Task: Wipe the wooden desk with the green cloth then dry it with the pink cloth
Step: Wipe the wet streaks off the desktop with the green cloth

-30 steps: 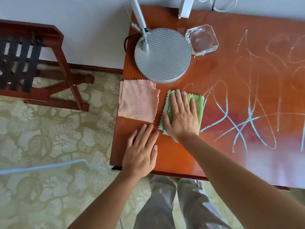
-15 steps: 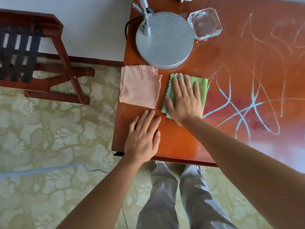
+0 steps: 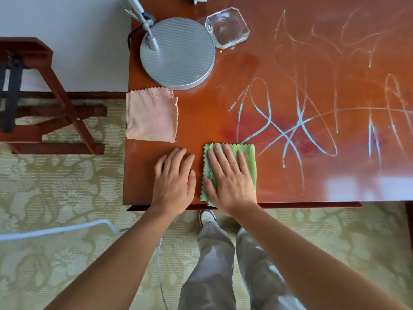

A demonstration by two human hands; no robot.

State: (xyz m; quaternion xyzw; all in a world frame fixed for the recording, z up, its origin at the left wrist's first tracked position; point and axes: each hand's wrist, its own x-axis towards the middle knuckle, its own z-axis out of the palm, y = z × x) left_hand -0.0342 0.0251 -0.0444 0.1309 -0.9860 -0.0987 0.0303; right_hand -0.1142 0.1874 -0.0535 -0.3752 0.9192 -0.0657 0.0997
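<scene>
So from where I'm watching, the right hand is spread flat, fingers straight, palm pressing the green cloth onto the wooden desk right at the near edge, not gripping it at all. The left hand lies flat on bare wood just beside it, fingers relaxed, holding nothing; looks like bracing to me. The green cloth is a folded microfibre square with zigzag edges, so I'd guess it's soft, floppy and near weightless. It'll bunch or slide out from under the palm if pressure lets up, so a flat palm over the middle seems the right way to drive it, and pinching a corner only makes sense for lifting. The pink cloth sits untouched near the left edge, touching or almost touching the lamp base, same kind of fabric I reckon. Count: one green cloth, one pink cloth, one lamp, one glass ashtray by the lamp, two hands. The scribble marks, bluish-white lines, are too tangled to count properly; they run across the middle and right of the desk, so most of the wiping looks undone.
</scene>
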